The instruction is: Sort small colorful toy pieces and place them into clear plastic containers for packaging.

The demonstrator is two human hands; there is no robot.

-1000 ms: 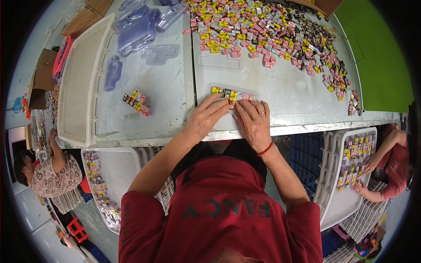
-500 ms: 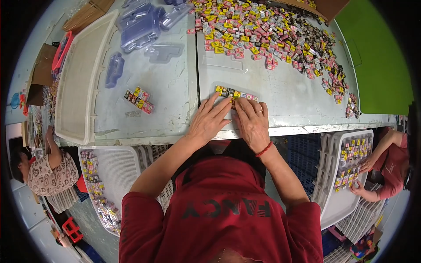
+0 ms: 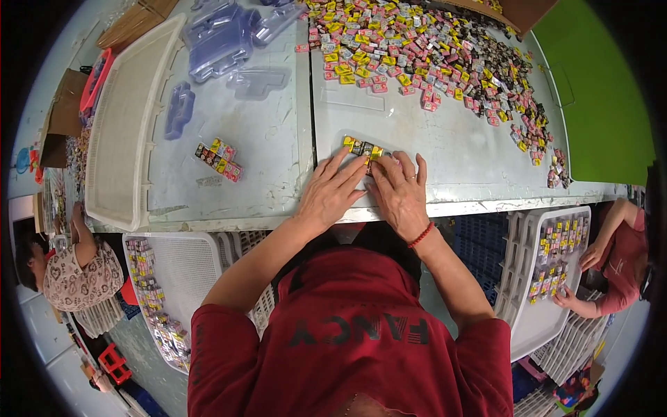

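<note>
My right hand (image 3: 401, 194) is now mostly covering the pink end of the row of small boxes (image 3: 363, 147), which was showing a moment ago. The row is lying near the front of the pale worktable (image 3: 271, 156), a heap of loose boxes (image 3: 431, 62) spreading beyond. My left hand (image 3: 330, 191) is resting spread fingers on it; whether the right is pinching, I cannot tell.

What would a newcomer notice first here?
Probably the heap of pink, yellow and black blocks across the far side of the table. Nearer, the left hand and right hand touch a short row of similar blocks near its front edge. A bright green surface fills the upper right.
</note>
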